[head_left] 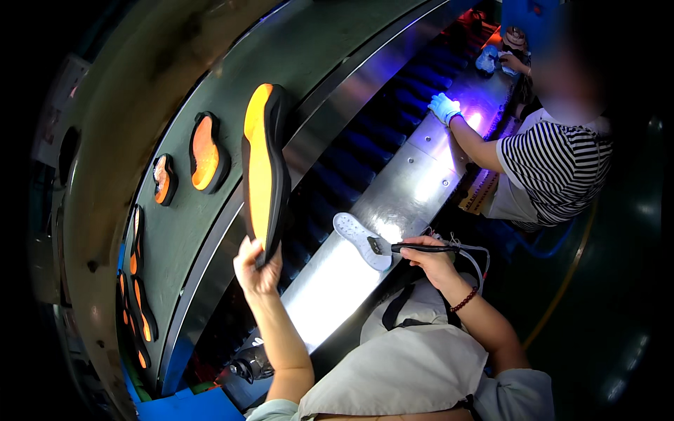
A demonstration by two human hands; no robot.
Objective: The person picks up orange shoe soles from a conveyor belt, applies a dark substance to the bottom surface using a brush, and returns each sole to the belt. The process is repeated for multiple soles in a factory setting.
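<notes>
My left hand [258, 272] grips the heel end of a shoe sole [260, 168]. The sole has an orange-yellow inner face and a black rim, and is raised on end over the metal worktop's left side. Between the thumb and fingers of my right hand [432, 261] is a black-handled brush [427, 248], with a thin clear hose trailing behind it. Its tip points left, over or against a white sole-shaped piece [352, 230] that lies flat on the worktop. A dark patch shows near that piece's closer end; contact with the brush is unclear.
On the left, a curved green conveyor [242, 67] carries several black-and-orange soles [207, 154]. A metal worktop [393, 182] runs diagonally beside dark rollers. At the upper right sits a co-worker in a striped shirt [554, 165], a gloved hand [444, 107] on the worktop.
</notes>
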